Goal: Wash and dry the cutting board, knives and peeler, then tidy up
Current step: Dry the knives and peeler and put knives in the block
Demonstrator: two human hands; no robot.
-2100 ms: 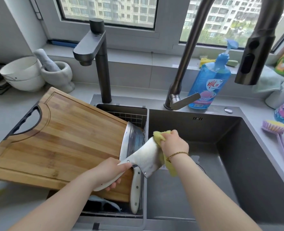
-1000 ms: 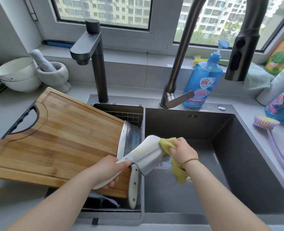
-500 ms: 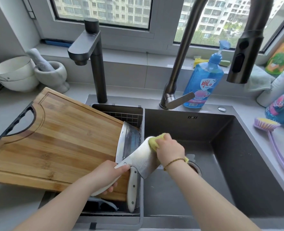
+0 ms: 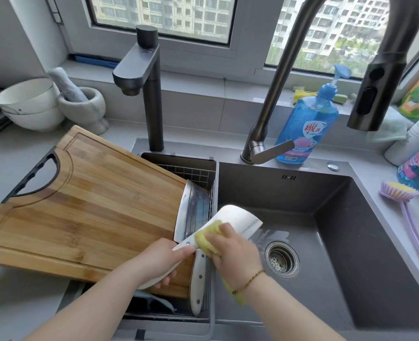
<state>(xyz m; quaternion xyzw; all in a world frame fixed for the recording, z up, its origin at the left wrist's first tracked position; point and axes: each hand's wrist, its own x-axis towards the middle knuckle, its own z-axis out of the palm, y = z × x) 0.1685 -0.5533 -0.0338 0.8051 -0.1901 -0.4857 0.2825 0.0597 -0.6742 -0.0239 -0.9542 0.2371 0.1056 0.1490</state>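
Note:
My left hand [image 4: 163, 258] grips the white handle of a cleaver [image 4: 238, 217] and holds its blade out over the dark sink [image 4: 326, 242]. My right hand [image 4: 233, 252] grips a yellow sponge cloth [image 4: 207, 238] and presses it on the blade near the handle. A second cleaver [image 4: 192, 212] with a white handle stands in the wire basket [image 4: 198, 172] of the left basin. The bamboo cutting board [image 4: 80, 205] lies tilted across that basin and the counter. A blue-grey tool [image 4: 154, 300] lies under the board, mostly hidden.
Two dark faucets [image 4: 144, 70] [image 4: 287, 70] rise behind the sink, the spray head [image 4: 378, 89] hanging at upper right. A blue soap bottle [image 4: 307, 126], a purple dish brush [image 4: 405, 200], white bowls [image 4: 29, 104] and a stone mortar [image 4: 85, 104] stand on the counter. Water pools by the drain [image 4: 281, 258].
My right hand slid the sponge cloth back and forth along the blade, out to its tip and now back near the handle. The left hand kept its grip on the cleaver.

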